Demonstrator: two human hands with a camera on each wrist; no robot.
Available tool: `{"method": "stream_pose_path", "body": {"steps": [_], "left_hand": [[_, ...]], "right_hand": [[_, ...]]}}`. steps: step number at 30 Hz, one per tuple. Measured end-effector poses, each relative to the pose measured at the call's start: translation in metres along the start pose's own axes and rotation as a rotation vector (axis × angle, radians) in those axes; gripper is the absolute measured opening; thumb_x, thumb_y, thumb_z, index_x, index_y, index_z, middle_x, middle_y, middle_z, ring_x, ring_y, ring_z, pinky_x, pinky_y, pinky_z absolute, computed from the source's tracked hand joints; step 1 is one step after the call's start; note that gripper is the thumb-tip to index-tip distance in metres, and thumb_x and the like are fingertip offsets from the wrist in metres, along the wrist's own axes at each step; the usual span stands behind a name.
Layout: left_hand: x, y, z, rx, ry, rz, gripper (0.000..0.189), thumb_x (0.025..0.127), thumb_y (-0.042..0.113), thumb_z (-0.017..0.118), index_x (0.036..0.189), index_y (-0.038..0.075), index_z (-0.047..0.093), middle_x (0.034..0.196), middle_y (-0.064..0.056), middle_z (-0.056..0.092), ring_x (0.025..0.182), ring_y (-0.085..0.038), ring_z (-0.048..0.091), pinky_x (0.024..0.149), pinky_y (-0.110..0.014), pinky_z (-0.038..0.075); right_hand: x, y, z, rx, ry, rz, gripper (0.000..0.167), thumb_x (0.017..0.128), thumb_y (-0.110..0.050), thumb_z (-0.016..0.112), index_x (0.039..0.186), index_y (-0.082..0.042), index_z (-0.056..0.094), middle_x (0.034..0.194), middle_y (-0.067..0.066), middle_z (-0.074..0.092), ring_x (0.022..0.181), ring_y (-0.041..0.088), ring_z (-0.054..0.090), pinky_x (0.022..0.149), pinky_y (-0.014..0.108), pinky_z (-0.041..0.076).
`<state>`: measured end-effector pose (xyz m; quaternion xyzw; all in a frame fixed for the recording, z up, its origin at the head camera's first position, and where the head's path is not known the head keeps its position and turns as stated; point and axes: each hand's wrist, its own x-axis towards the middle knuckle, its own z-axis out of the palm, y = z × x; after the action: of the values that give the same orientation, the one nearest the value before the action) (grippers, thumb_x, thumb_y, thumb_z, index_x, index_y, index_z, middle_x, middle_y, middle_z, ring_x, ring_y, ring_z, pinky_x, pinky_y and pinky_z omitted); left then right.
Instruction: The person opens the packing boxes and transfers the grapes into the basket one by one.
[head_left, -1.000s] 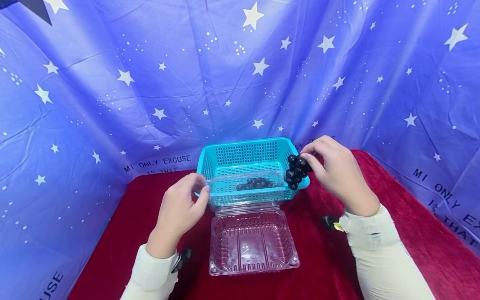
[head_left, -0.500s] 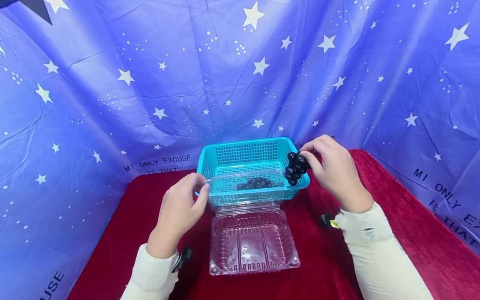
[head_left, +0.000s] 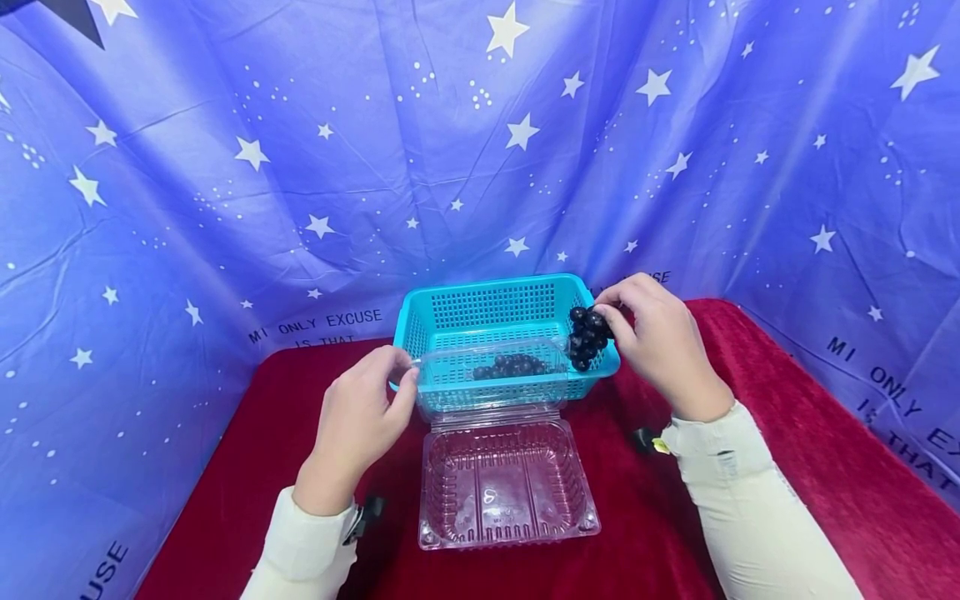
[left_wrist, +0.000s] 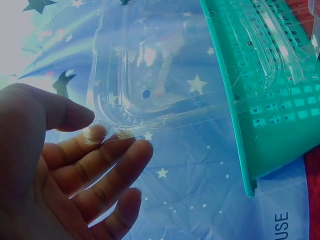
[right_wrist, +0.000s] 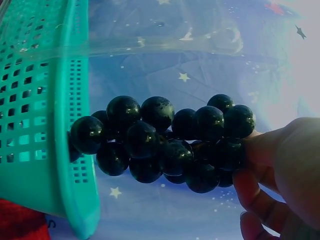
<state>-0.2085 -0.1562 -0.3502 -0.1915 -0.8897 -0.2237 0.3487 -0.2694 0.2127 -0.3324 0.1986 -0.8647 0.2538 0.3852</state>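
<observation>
My right hand [head_left: 663,346] pinches the top of a bunch of dark grapes [head_left: 587,340], which hangs at the right end of a turquoise basket [head_left: 495,287]. In the right wrist view the bunch [right_wrist: 160,145] spans from my fingertips to the basket's rim. My left hand [head_left: 363,417] pinches the left corner of the raised lid [head_left: 450,400] of a clear plastic clamshell box; the left wrist view shows that lid corner [left_wrist: 120,120] between thumb and fingers. The box's base [head_left: 510,483] lies open in front of the basket. More dark grapes [head_left: 510,367] appear through the lid, in the basket.
A red velvet cloth [head_left: 645,517] covers the table. Behind the basket hangs a blue curtain [head_left: 420,167] with white stars, close to the table's back edge. The raised lid stands between the box base and the basket's inside.
My right hand has shifted slightly left with the bunch of grapes, and the bunch hangs a little higher than a second ago. My left hand and the box have not visibly moved.
</observation>
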Motion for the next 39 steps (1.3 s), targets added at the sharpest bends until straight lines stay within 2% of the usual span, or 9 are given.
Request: {"method": "stream_pose_path", "body": {"steps": [7, 14, 30, 39], "left_hand": [[0.0, 0.0, 0.0, -0.004, -0.005, -0.003, 0.006, 0.095, 0.021, 0.067, 0.099, 0.016, 0.067, 0.086, 0.004, 0.069, 0.064, -0.008, 0.061, 0.055, -0.029, 0.052], [0.0, -0.001, 0.0, -0.012, -0.012, -0.009, 0.006, 0.096, 0.021, 0.067, 0.099, 0.016, 0.067, 0.087, 0.003, 0.07, 0.064, -0.016, 0.066, 0.056, -0.031, 0.052], [0.0, -0.001, 0.0, -0.006, -0.004, 0.003, 0.006, 0.095, 0.021, 0.067, 0.099, 0.016, 0.067, 0.087, 0.004, 0.07, 0.065, -0.014, 0.067, 0.056, -0.031, 0.053], [0.0, -0.001, 0.0, -0.007, -0.01, 0.004, 0.007, 0.096, 0.021, 0.068, 0.1, 0.016, 0.067, 0.087, 0.004, 0.07, 0.066, -0.015, 0.067, 0.057, -0.031, 0.054]], "right_hand": [[-0.002, 0.002, 0.006, -0.01, -0.023, 0.016, 0.004, 0.094, -0.012, 0.075, 0.099, -0.013, 0.075, 0.101, 0.003, 0.068, 0.086, 0.021, 0.062, 0.071, 0.042, 0.05], [-0.002, 0.005, 0.011, -0.019, -0.038, 0.025, 0.005, 0.095, -0.014, 0.075, 0.1, -0.013, 0.075, 0.101, 0.003, 0.068, 0.085, 0.02, 0.062, 0.071, 0.043, 0.052], [-0.006, 0.008, 0.023, -0.039, -0.141, 0.043, 0.003, 0.098, -0.017, 0.072, 0.099, -0.015, 0.074, 0.098, 0.0, 0.067, 0.082, 0.017, 0.058, 0.069, 0.04, 0.051], [-0.008, 0.011, 0.032, -0.04, -0.183, 0.039, 0.005, 0.096, -0.015, 0.074, 0.1, -0.016, 0.073, 0.096, -0.001, 0.065, 0.08, 0.017, 0.056, 0.068, 0.038, 0.049]]}}
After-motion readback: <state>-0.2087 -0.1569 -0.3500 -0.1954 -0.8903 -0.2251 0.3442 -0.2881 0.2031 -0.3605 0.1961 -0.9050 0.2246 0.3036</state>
